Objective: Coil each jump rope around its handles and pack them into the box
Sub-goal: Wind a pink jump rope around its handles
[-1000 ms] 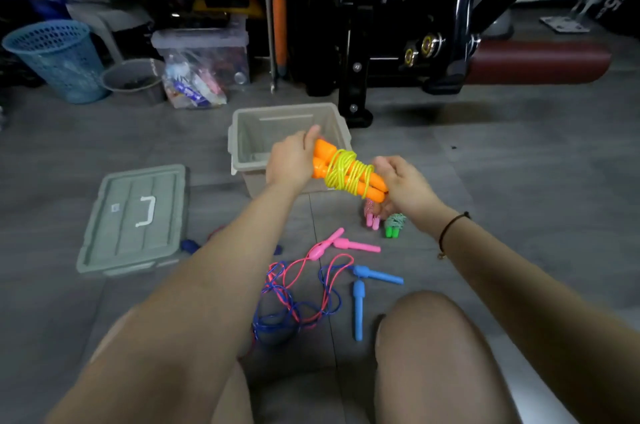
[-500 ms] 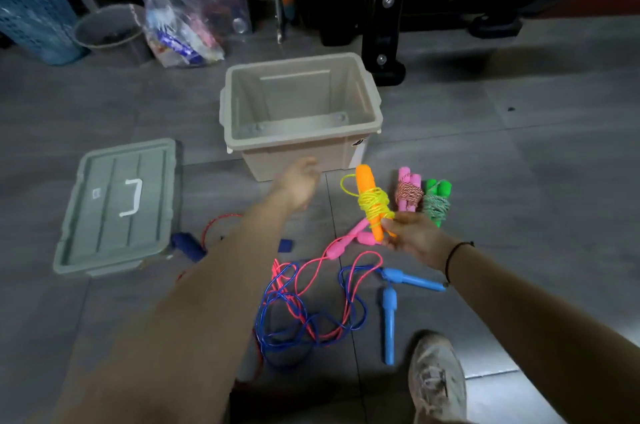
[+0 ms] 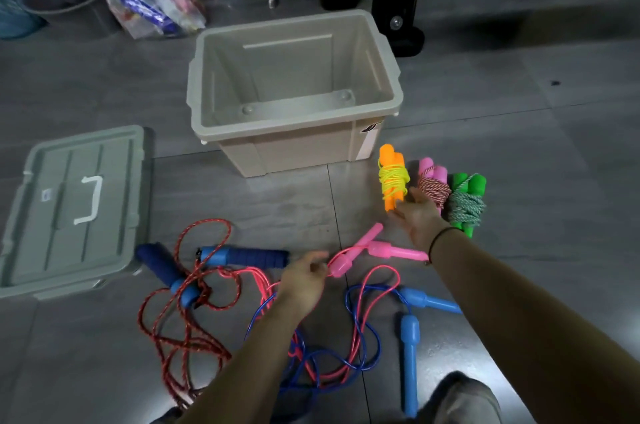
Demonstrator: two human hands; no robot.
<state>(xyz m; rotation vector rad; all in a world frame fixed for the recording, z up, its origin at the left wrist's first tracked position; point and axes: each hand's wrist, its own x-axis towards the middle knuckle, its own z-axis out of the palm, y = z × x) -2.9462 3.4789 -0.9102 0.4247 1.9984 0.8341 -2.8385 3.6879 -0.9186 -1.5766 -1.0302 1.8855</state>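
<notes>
- My right hand (image 3: 419,221) lies flat and loose on the floor, near the box's (image 3: 294,149) right corner on my side. Its fingertips touch the lower end of the orange bundle (image 3: 392,177), and it grips nothing.
- That bundle, orange handles wrapped in yellow cord, lies on the floor just beside the same corner. The pink bundle (image 3: 433,186) and the green bundle (image 3: 467,205) lie in a row further right of the box.
- None of the three is in the box, which stands open with its lid (image 3: 72,208) on the floor to its left.
- My left hand (image 3: 304,279) reaches in front of the box for the near pink handle (image 3: 341,266). It is blurred, so I cannot tell whether the fingers pinch the handle or only come close.
- This step looks like starting on the pink rope. Its pink cord (image 3: 372,273) is looped through the blue cord (image 3: 360,330), so I should draw it free before winding, or I will drag the light blue handles (image 3: 410,354) along.
- I should lay both pink handles side by side, wind snugly from one end and tuck the tail under a turn.
- The red rope (image 3: 166,347) with dark blue handles (image 3: 249,256) lies further left and can wait.
</notes>
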